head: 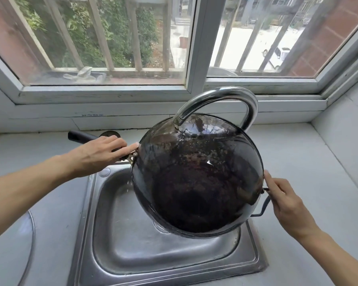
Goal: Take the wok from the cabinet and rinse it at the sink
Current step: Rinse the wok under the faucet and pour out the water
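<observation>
A dark round wok (196, 178) hangs tilted above the steel sink (153, 250), its wet inside facing me. The curved chrome tap (221, 98) arches over its far rim, with the spout just above the wok's upper edge. My left hand (103, 151) grips the long black handle (81, 137) close to the rim, index finger stretched along it. My right hand (281, 197) pinches the small wire loop handle (264, 209) on the opposite side.
Grey countertop (310, 174) surrounds the sink on both sides. A white-framed window (194, 58) with outside bars runs along the back, above a tiled ledge. A round edge (28, 230) shows at the lower left of the counter.
</observation>
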A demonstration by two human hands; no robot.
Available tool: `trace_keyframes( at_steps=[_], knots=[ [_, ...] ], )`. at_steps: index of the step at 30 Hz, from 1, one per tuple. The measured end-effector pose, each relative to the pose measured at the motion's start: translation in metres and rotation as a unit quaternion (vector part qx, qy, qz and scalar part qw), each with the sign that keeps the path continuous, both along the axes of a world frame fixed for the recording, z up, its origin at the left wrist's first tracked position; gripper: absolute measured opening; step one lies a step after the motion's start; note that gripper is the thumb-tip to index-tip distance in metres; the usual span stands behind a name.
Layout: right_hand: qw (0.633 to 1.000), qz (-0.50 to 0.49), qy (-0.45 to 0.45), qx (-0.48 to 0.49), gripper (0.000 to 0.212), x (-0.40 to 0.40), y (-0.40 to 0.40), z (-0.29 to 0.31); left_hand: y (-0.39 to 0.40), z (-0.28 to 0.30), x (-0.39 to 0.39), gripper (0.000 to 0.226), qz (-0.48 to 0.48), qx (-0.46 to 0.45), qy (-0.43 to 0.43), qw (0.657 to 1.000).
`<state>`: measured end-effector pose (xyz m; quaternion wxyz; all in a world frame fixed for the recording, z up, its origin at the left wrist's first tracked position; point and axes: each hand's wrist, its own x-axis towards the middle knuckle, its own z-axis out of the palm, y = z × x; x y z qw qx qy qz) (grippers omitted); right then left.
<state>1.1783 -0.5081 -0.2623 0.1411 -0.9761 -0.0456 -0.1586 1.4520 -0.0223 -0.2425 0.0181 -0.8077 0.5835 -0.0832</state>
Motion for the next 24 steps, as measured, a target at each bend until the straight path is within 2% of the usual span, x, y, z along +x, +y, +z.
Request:
trace_keyframes(
  at_steps=[2, 5, 11, 15, 24],
  knots=[
    [1.0, 0.009, -0.001, -0.001, 0.077, 0.008, 0.003, 0.001, 0.008, 0.0, -0.002, 0.095, 0.01, -0.001, 0.001, 1.0],
    [1.0, 0.021, 0.006, 0.013, 0.091, 0.02, 0.01, 0.002, 0.02, 0.001, -0.003, 0.092, 0.025, -0.01, 0.01, 1.0],
    [0.999, 0.052, 0.001, 0.008, 0.069, 0.045, 0.023, 0.006, 0.045, -0.001, -0.007, 0.072, 0.042, -0.017, 0.002, 0.999],
    [0.998, 0.065, 0.014, 0.001, 0.081, 0.06, 0.03, 0.005, 0.062, -0.002, -0.015, 0.056, 0.052, -0.016, -0.001, 0.999],
    [0.994, 0.113, 0.003, 0.003, 0.087, 0.089, 0.052, 0.005, 0.099, -0.001, -0.032, 0.052, 0.075, -0.023, -0.01, 0.997]
  ],
)
